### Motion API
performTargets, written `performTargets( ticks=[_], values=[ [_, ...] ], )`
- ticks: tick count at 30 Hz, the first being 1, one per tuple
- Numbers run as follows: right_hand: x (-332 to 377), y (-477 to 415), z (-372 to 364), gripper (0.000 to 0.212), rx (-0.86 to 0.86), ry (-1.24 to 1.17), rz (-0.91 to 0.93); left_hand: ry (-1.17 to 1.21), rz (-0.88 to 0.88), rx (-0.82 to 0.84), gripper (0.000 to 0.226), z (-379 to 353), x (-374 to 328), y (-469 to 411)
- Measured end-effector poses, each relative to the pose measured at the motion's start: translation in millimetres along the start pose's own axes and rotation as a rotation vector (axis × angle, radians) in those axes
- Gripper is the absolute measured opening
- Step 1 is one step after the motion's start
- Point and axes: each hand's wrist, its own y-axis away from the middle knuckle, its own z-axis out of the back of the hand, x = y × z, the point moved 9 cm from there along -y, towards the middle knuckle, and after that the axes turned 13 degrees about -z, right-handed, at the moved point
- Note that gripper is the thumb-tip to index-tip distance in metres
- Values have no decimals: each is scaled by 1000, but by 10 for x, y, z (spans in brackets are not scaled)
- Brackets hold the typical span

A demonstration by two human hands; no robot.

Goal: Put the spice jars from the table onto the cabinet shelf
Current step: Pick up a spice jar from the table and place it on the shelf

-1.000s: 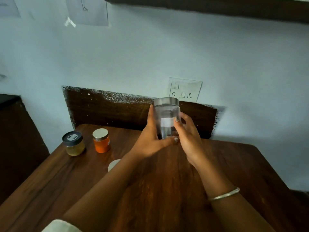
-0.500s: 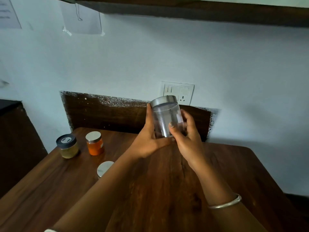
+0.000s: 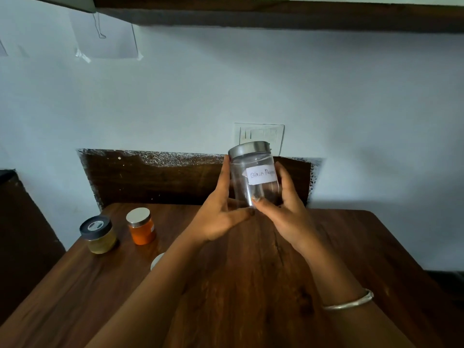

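your left hand (image 3: 221,217) + right hand (image 3: 283,212): both cupped around clear labelled jar (image 3: 253,177) | jar lifted above table (image 3: 251,285) | slightly tilted

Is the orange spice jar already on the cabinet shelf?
No, the orange spice jar with a silver lid stands on the wooden table.

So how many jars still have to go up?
None visibly shelved: the shelf top is hidden. Both hands, left and right, hold the labelled clear jar. The orange jar, yellowish jar and a half-hidden lid remain on the table.
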Motion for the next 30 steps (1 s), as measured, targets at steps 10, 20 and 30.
performTargets(
  ticks=[10, 20, 30],
  values=[
    [102, -11, -114, 88, 176, 110, -68, 69, -50, -5, 114, 280, -38, -34],
    [112, -78, -71, 99, 20, 218, -92, 77, -32, 79, 117, 412, 39, -121],
    [349, -275, 218, 87, -200, 214, -26, -127, -183, 119, 100, 453, -86, -605]
  ],
)
